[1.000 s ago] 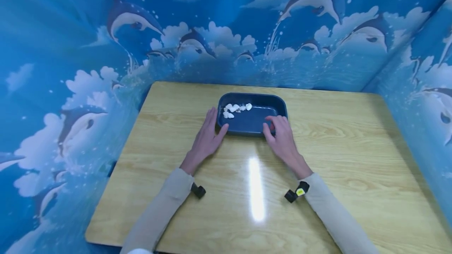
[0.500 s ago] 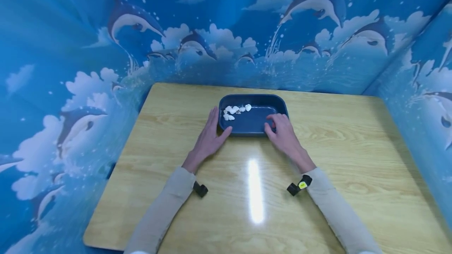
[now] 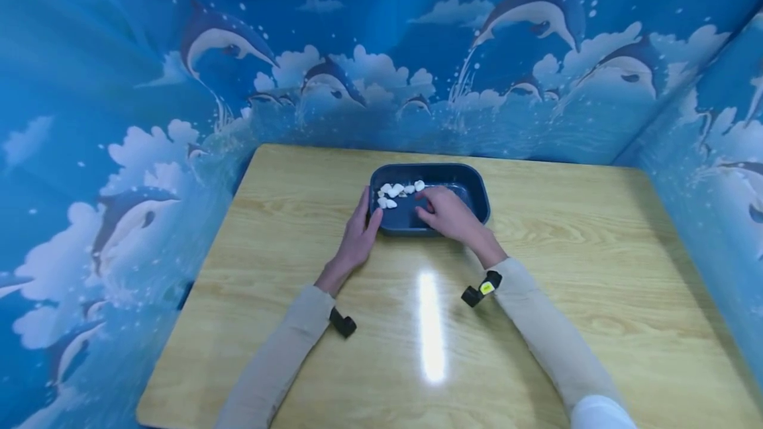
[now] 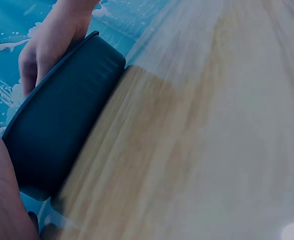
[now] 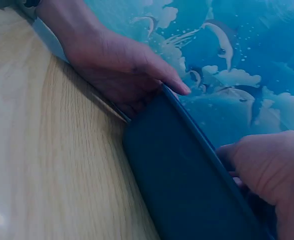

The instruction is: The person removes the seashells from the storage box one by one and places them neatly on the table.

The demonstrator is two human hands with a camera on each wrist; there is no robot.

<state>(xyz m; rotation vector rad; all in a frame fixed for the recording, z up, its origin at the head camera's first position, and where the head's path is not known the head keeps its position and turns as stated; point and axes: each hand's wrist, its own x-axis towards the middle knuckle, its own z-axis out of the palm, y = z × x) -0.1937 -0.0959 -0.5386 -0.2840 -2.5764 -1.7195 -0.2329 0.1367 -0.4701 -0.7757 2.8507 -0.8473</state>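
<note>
A dark blue rectangular tray (image 3: 429,232) with raised walls stands on the table. Several small white pebble-like pieces (image 3: 396,190) lie in its left part; whether they are stones or shells I cannot tell. At the tray's left end my left hand (image 3: 356,234) holds the wall, fingers along the outside and thumb (image 5: 169,80) over the rim. My right hand (image 3: 450,214) reaches over the front rim into the tray, thumb and forefinger apart, close to the right-hand white pieces. No piece shows between them, and the other fingertips are hidden.
The wooden table (image 3: 566,230) extends to both sides of the tray and in front of it. Behind and beside it hangs a blue dolphin-printed curtain (image 3: 381,111). A small black camera (image 3: 472,295) sits on the right wrist, another camera (image 3: 344,324) on the left.
My right hand has moved left inside the tray, from its right end towards the white pieces. The left thumb has shifted left to the tray's corner. The pieces keep their places.
</note>
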